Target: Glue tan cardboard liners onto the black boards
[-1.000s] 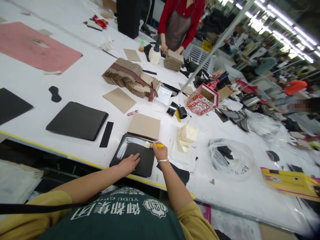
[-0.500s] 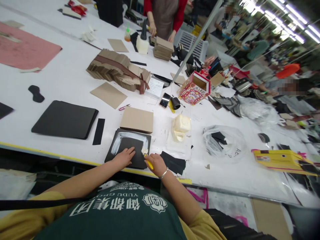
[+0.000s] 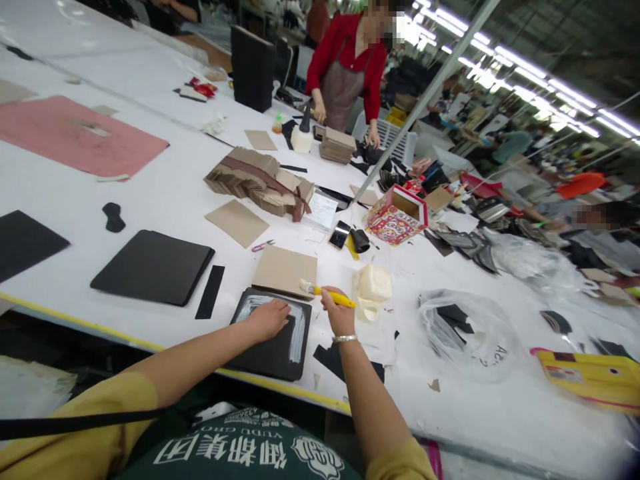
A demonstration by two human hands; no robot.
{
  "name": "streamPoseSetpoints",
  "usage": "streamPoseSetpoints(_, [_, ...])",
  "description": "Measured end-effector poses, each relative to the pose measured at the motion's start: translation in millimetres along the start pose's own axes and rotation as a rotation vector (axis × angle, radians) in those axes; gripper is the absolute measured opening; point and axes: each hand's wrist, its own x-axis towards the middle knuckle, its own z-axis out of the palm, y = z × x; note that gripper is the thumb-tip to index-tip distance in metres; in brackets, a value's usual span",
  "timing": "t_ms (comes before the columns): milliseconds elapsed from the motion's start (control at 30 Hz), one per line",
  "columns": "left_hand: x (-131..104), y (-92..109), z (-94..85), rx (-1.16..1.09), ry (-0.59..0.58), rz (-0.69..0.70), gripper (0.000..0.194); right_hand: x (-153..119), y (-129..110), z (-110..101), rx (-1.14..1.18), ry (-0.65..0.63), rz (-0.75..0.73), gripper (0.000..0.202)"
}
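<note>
A black panel [image 3: 270,350] lies at the table's front edge with white streaks of glue along its top and right sides. Over its upper part rests my left hand [image 3: 270,319], palm down, fingers extended. My right hand [image 3: 338,308] grips a yellow-handled brush [image 3: 340,299], whose white-coated bristles are over the lower right corner of a beige board [image 3: 285,268]. That board lies just behind the black panel. To the right of my right hand stands a cream-coloured container [image 3: 375,283]. Black strips [image 3: 333,360] lie below my right forearm.
A stack of black sheets [image 3: 153,267] and a black strip [image 3: 210,292] lie to the left. Behind are a phone [image 3: 340,235], a patterned box [image 3: 397,215] and bundled beige pieces [image 3: 257,180]. A plastic bag [image 3: 465,333] sits right. A person [image 3: 345,73] stands across the table.
My right hand has lifted the brush off the black panel's right side and moved it up to the beige board. The streak down the right side is longer. The camera view has tilted up.
</note>
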Motion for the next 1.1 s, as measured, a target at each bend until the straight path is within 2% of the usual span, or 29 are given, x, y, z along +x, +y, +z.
streamPoseSetpoints(67, [25, -8, -8.1, 0.059, 0.031, -0.009, 0.043, 37, -7, 31, 0.066, -0.086, 0.012, 0.029])
streamPoseSetpoints(167, [54, -18, -10.3, 0.082, 0.011, -0.047, 0.052, 75, -4, 84, 0.040, -0.309, 0.011, 0.021])
streamPoseSetpoints(233, [64, -23, -7.2, 0.077, -0.013, -0.093, 0.056, 92, 4, 114, -0.009, -0.442, 0.016, 0.014])
streamPoseSetpoints(300, [68, -26, -3.1, 0.069, -0.038, -0.141, 0.057, 107, 13, 134, -0.057, -0.521, 0.018, 0.008])
streamPoseSetpoints(367, [70, -29, 0.0, 0.060, -0.049, -0.154, 0.056, 123, 20, 146, -0.098, -0.506, 0.028, 0.005])
streamPoseSetpoints(500, [72, -31, 0.6, 0.056, -0.031, -0.135, 0.053, 157, 25, 156, -0.124, -0.320, 0.067, 0.008])
streamPoseSetpoints(567, [72, -32, -1.5, 0.061, -0.041, -0.130, 0.051, 167, 28, 153, -0.133, -0.237, 0.100, 0.013])
streamPoseSetpoints(633, [72, -32, -4.2, 0.067, -0.058, -0.118, 0.048, 169, 37, 140, -0.151, -0.153, 0.151, 0.019])
streamPoseSetpoints(767, [78, -32, -8.7, 0.107, -0.109, -0.127, 0.039, 163, 62, 84, -0.199, -0.002, 0.238, 0.028])
streamPoseSetpoints(867, [89, -33, -10.4, 0.159, -0.130, -0.152, 0.035, 154, 71, 44, -0.235, 0.071, 0.243, 0.027])
streamPoseSetpoints(933, [96, -34, -11.3, 0.187, -0.127, -0.149, 0.034, 141, 70, 28, -0.258, 0.097, 0.206, 0.022])
streamPoseSetpoints(1000, [99, -33, -13.0, 0.162, -0.116, -0.127, 0.031, 115, 65, 20, -0.294, 0.111, 0.148, 0.015])
streamPoseSetpoints(1067, [99, -31, -16.1, 0.030, -0.084, -0.105, 0.021, 80, 60, 18, -0.351, 0.107, 0.109, 0.010])
streamPoseSetpoints(1100, [101, -30, -18.2, -0.090, -0.048, -0.126, 0.015, 63, 60, 19, -0.425, 0.056, 0.055, 0.011])
